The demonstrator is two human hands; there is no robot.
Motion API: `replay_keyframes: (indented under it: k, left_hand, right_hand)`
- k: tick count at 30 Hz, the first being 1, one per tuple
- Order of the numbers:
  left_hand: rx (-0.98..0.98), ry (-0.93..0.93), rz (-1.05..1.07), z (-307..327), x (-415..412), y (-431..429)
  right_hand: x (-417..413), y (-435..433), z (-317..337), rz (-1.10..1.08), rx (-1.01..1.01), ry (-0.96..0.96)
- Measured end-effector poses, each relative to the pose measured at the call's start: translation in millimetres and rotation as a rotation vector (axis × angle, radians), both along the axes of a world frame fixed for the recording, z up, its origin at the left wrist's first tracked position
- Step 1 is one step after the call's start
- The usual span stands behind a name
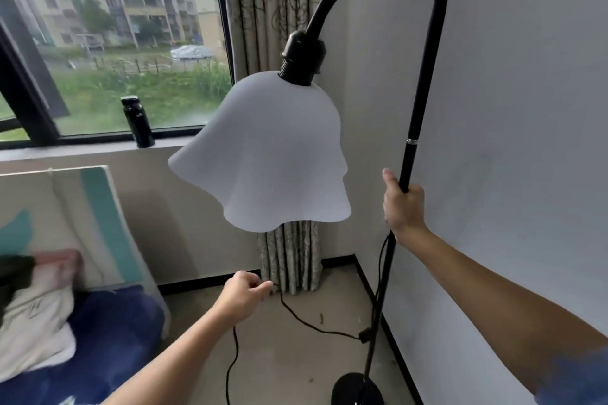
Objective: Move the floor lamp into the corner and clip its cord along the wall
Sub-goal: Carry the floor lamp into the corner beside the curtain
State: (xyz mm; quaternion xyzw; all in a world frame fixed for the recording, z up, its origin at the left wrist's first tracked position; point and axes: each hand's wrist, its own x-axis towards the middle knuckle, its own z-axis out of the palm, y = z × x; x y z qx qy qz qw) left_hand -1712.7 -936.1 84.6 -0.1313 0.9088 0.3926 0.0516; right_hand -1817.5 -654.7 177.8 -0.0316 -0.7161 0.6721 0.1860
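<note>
A black floor lamp (408, 168) with a frosted bell shade (273, 158) stands near the curtained corner, right hand (403, 207) wrapped round its pole, left hand (243, 297) pinching the slack cord (316, 327); likely top-heavy and fragile above, best steered by the stiff pole
</note>
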Motion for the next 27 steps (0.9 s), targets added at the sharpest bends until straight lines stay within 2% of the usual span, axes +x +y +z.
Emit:
replay_keyframes:
  k: [8,12,22,27]
  left_hand:
    - [-0.003,-0.021,-0.035,-8.4,-195.4,-40.6]
    - [-0.031,-0.039,-0.06,-7.6,-257.1,-45.9]
    - [-0.04,-0.086,0.136,-22.9,-413.4,-55.1]
    - [-0.038,-0.1,0.223,-23.6,-467.5,-58.4]
  right_hand:
    - [-182.9,-48.6,0.6,-0.007,-0.016,-0.011]
    - [-250.4,-60.4,6.7,0.012,-0.037,0.017]
    - [-455.4,-88.0,-34.0,0.184,-0.115,-0.076]
    - [-531.8,-101.3,-39.2,0.255,-0.111,-0.113]
